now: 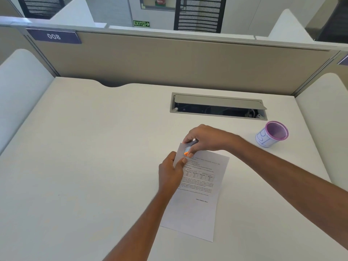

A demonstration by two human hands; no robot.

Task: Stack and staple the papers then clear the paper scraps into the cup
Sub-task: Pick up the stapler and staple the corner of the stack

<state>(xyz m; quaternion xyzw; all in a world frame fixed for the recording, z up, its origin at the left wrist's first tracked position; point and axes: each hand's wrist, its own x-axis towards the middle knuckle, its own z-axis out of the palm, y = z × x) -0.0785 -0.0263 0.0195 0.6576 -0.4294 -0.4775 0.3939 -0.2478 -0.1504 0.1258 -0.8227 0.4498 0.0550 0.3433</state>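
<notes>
Where the papers (199, 194) lay: on the white desk (84, 147), 1 corner lifted.
Left hand (170, 173): fingers curled, pinched that corner.
Right hand (205, 138): gripped the small stapler (190, 147) at that corner.
Cup (272, 134): stood well apart, on the right.

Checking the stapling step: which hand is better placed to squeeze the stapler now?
Right. The right hand grips the stapler at the corner of the papers; the left hand pinches that corner, lifted.

White desk (84, 147), printed papers (195, 210), purple-rimmed cup (271, 135)
</notes>
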